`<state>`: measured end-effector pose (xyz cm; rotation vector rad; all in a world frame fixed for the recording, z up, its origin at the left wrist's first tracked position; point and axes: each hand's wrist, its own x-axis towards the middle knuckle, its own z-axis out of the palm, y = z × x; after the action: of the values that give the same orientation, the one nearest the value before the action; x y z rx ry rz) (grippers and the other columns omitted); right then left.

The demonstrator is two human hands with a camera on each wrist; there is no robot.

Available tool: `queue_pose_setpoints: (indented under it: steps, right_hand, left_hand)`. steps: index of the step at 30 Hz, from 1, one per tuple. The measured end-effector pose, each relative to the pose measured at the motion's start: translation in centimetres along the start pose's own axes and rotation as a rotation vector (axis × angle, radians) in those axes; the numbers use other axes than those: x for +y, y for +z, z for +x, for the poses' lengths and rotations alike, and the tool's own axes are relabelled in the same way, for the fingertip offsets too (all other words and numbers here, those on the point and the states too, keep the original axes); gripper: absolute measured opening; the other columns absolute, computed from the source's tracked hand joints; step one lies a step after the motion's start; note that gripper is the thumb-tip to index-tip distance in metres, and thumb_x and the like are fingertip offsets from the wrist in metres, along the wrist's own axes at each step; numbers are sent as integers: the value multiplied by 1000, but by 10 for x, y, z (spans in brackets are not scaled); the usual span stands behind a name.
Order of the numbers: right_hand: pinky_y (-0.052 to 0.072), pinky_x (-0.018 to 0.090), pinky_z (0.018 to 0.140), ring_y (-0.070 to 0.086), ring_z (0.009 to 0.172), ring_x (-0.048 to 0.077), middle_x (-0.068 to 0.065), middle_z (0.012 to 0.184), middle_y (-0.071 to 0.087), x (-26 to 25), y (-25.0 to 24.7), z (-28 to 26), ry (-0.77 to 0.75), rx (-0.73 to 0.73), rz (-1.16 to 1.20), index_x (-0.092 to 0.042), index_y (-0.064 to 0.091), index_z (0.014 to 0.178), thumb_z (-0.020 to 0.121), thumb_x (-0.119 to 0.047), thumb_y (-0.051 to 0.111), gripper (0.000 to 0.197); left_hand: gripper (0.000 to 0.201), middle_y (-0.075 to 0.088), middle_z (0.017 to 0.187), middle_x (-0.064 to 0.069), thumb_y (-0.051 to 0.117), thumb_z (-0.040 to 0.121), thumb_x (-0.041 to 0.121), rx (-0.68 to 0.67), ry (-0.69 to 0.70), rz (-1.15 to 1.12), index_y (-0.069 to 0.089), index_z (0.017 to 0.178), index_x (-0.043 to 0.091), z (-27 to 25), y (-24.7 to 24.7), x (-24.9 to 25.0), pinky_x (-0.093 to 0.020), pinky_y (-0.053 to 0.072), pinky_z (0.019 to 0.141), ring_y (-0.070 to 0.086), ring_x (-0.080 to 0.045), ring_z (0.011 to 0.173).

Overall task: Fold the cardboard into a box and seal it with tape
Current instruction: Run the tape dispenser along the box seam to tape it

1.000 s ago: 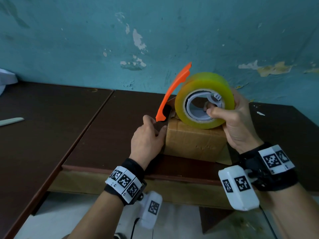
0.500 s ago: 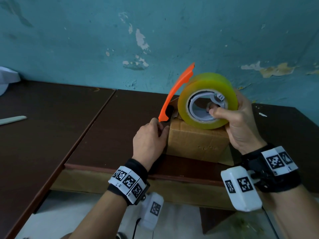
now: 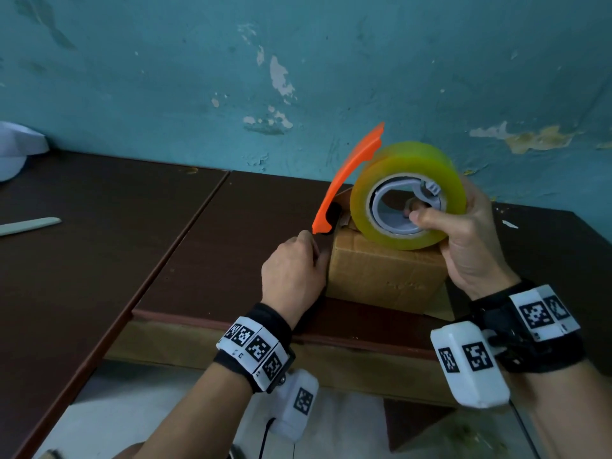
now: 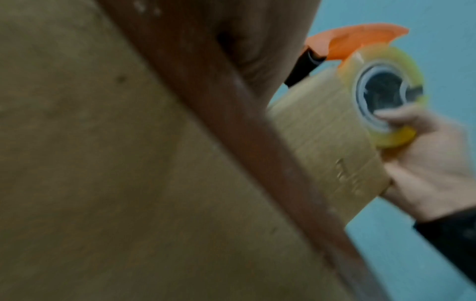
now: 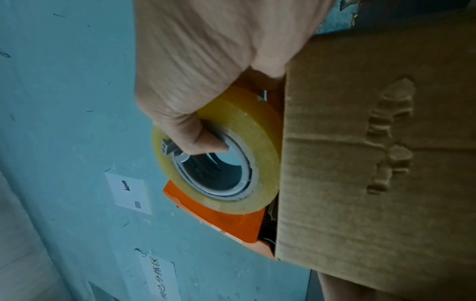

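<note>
A small brown cardboard box (image 3: 384,270) stands near the front edge of the dark table. On its top rests a yellow tape roll (image 3: 407,193) in a dispenser with an orange guard (image 3: 344,180). My right hand (image 3: 463,240) grips the roll, thumb inside the core, as the right wrist view shows with the tape roll (image 5: 231,152) against the box (image 5: 373,163). My left hand (image 3: 293,276) presses against the box's left side just under the guard's lower tip; its fingertips are hidden. The left wrist view is blurred and shows the box (image 4: 322,132) and roll (image 4: 386,95).
A white flat strip (image 3: 29,225) lies on the left table, and a white object (image 3: 16,150) sits at the far left by the teal wall. A seam (image 3: 185,233) divides the two tables. A loose cardboard flap (image 3: 440,309) sticks out at the box's lower right.
The tape roll has crept slightly to the right along the box top. My left hand stays against the box's left side.
</note>
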<state>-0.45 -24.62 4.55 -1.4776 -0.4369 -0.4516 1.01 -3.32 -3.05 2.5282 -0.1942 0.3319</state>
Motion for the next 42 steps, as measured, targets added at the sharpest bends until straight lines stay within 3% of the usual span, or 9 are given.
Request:
queue_pose_setpoints:
  steps: [5,10,15,20,28,31,34,37,42]
  right_hand:
    - [57,39,96,71,111,28,4,107,76,0,-1,-1,-15,-12,-4,-10,70,108,77,11,62,39]
    - [57,39,96,70,111,29,7,107,75,0,-2,0,-21,-21,0,-12,71,107,76,11,62,39]
    - [57,39,95,71,110,30,10,108,74,2,-3,1,-7,-10,21,-7,69,110,75,12,62,40]
    - [57,37,92,71,109,29,11,107,74,5,-3,2,20,6,37,4,64,117,75,13,63,44]
    - [57,41,95,69,111,33,16,110,72,4,-5,1,8,-5,10,1,67,114,76,12,62,40]
    - [58,40,94,70,111,31,13,109,73,3,-3,1,13,5,18,-1,67,113,75,12,62,40]
    - [57,37,92,71,110,29,11,109,74,1,-2,0,8,-5,21,-3,67,112,76,12,61,40]
    - [57,36,90,71,107,27,10,107,73,1,-2,0,14,-1,17,-4,68,112,75,12,61,40]
    - [59,36,88,72,104,26,5,102,76,1,-1,0,10,10,7,-6,69,108,77,18,62,40]
  left_hand:
    - [17,59,101,3,61,100,35,-36,15,2,60,105,19,1,2,-4,-31,51,69,62,-17,87]
    - [14,62,96,3,65,100,29,-17,-92,-641,55,103,20,8,-5,-4,-26,44,67,59,-10,84]
    - [13,66,115,-3,49,110,18,2,-69,-969,58,115,26,8,10,14,-23,49,88,60,-3,101]
    - [21,70,123,-15,52,109,15,-12,-104,-1130,67,121,19,11,17,14,-57,50,106,66,-31,117]
    - [50,72,120,-18,46,90,-18,-52,-106,-1180,68,117,17,9,12,11,-63,50,104,68,-32,116]
    - [60,62,120,-29,50,64,-4,-83,-62,-1292,59,124,-2,7,2,12,-60,46,103,58,-44,115]
    - [76,57,116,-25,57,58,14,-106,4,-1373,50,129,-13,3,-3,14,-50,41,99,54,-39,111]
    - [77,56,137,-33,65,75,32,-160,31,-1403,48,143,-1,-1,-3,18,-55,42,109,53,-48,129]
    - [103,64,143,-8,90,65,60,-98,22,-1330,49,148,14,-2,4,33,-42,49,110,60,-22,133]
